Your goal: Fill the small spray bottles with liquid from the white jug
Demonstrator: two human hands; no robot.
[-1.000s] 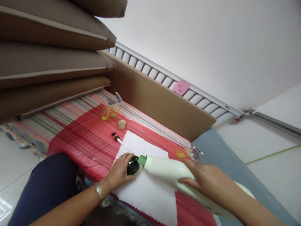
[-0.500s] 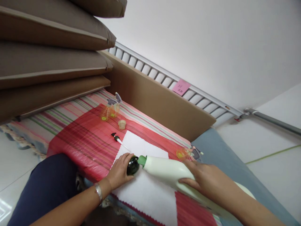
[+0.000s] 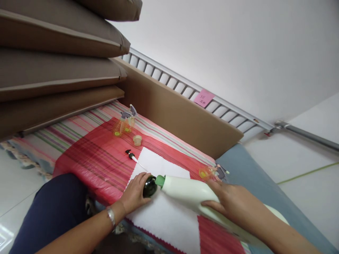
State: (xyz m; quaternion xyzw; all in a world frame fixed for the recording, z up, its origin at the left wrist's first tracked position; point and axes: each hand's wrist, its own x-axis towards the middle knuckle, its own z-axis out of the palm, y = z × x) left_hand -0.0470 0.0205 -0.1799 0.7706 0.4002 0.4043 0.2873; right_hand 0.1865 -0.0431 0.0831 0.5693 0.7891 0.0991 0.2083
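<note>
My left hand (image 3: 136,192) is closed around a small dark green bottle (image 3: 150,187) over a white cloth (image 3: 172,218) with zigzag edges. A large pale green bottle (image 3: 188,192) lies tilted nearly on its side in the grip of my right hand (image 3: 225,197). Its green spout (image 3: 160,181) meets the mouth of the dark bottle; whether liquid flows between them I cannot tell. Just beyond my left hand rests a black pump head (image 3: 130,154) with a white tube, whose end reaches onto the cloth.
Two clear spray bottles (image 3: 120,127) stand at the far left, with a small translucent cup (image 3: 137,140) near them. Another spray bottle (image 3: 208,173) sits behind my right hand. A brown board (image 3: 180,113) borders the back; stacked cushions (image 3: 60,70) rise at left.
</note>
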